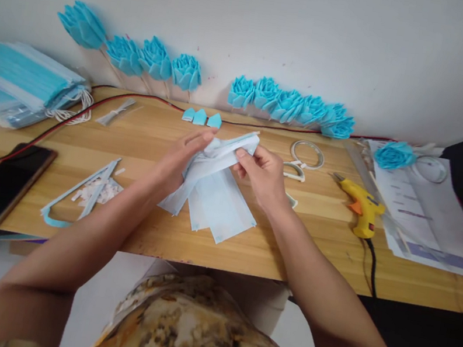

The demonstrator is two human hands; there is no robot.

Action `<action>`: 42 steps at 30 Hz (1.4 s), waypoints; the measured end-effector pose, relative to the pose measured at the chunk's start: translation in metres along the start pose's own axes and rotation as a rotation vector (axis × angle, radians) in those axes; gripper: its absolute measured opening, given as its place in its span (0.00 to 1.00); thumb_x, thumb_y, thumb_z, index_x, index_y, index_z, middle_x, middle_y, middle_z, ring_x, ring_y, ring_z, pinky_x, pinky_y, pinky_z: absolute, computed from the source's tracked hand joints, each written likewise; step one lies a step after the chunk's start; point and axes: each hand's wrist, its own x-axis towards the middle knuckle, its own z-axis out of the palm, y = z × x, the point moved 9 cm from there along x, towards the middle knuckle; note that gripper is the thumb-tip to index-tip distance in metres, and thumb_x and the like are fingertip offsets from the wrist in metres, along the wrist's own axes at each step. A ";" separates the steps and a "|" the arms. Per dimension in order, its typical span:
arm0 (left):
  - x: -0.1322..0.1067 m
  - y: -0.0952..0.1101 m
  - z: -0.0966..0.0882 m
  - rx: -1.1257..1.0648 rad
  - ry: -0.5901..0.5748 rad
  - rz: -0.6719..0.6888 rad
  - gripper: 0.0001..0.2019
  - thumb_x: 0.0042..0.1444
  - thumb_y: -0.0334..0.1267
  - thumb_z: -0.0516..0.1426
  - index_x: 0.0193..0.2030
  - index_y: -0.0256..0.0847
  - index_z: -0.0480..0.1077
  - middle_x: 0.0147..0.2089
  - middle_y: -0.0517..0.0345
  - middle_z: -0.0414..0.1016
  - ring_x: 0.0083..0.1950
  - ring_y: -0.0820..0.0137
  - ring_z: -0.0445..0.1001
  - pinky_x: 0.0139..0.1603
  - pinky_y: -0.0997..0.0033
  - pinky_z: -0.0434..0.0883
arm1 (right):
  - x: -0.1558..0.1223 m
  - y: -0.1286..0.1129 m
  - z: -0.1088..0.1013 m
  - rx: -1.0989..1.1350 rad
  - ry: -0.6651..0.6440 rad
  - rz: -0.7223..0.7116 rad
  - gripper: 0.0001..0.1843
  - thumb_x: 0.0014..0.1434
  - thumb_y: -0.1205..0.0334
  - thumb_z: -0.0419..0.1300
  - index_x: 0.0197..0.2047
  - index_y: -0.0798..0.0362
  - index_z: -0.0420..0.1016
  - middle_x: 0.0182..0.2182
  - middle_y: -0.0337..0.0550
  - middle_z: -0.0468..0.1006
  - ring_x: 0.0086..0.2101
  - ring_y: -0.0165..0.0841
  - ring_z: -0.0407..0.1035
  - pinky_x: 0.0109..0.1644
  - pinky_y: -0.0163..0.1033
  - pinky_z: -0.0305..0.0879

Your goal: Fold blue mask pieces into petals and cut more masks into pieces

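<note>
1. Two bare hands are raised above the middle of a wooden worktop (pixel 316 253), toward its front edge, with a pale folded sheet (pixel 225 157) spread between them.
2. The sheet is pinched firmly between thumb and fingers of the right hand (pixel 264 173). Its other end is met by the curved left hand (pixel 185 154); how tightly that hand is closed cannot be told, its fingers being partly hidden.
3. Loose pale blue sheets (pixel 229 211) are fanned beneath, near the front edge.
4. Three small blue petals (pixel 199 116) are lined up near the back edge. Behind them, against the wall, four blue flowers (pixel 157 58) are leaned to the left and another flower row (pixel 287 106) to the right.
5. By the back left corner, blue masks (pixel 26 74) are stacked; by the front left corner, a dark-screened phone (pixel 0 188) is laid.
6. Toward the right edge, a yellow glue gun (pixel 368 208) is placed beside printed papers (pixel 421 208), whose writing is too small to be read.
</note>
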 end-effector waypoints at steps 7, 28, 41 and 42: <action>-0.003 -0.020 0.012 0.109 -0.151 -0.160 0.29 0.39 0.49 0.74 0.48 0.39 0.79 0.38 0.53 0.80 0.32 0.67 0.75 0.31 0.69 0.69 | -0.003 -0.003 0.003 0.003 -0.035 -0.031 0.23 0.61 0.41 0.63 0.25 0.51 0.73 0.21 0.35 0.74 0.23 0.27 0.65 0.28 0.35 0.62; -0.002 -0.001 -0.006 -0.004 0.116 -0.090 0.16 0.37 0.41 0.71 0.27 0.38 0.71 0.21 0.63 0.70 0.20 0.78 0.65 0.22 0.77 0.62 | 0.003 -0.050 -0.040 -1.057 -0.114 -0.096 0.16 0.68 0.53 0.56 0.38 0.53 0.79 0.32 0.45 0.82 0.33 0.37 0.73 0.37 0.39 0.60; -0.002 -0.004 -0.004 -0.169 0.080 -0.126 0.20 0.33 0.42 0.76 0.30 0.37 0.74 0.22 0.63 0.73 0.21 0.76 0.69 0.23 0.76 0.67 | -0.032 -0.005 -0.069 -1.443 -0.312 -0.064 0.25 0.63 0.63 0.56 0.63 0.57 0.70 0.56 0.59 0.78 0.55 0.51 0.73 0.56 0.51 0.68; -0.003 -0.004 -0.004 -0.180 0.084 -0.132 0.21 0.32 0.42 0.76 0.30 0.37 0.74 0.22 0.63 0.73 0.21 0.76 0.69 0.23 0.76 0.67 | -0.029 -0.009 -0.072 -1.402 -0.300 -0.052 0.24 0.62 0.62 0.57 0.61 0.56 0.71 0.54 0.58 0.78 0.53 0.51 0.73 0.55 0.52 0.69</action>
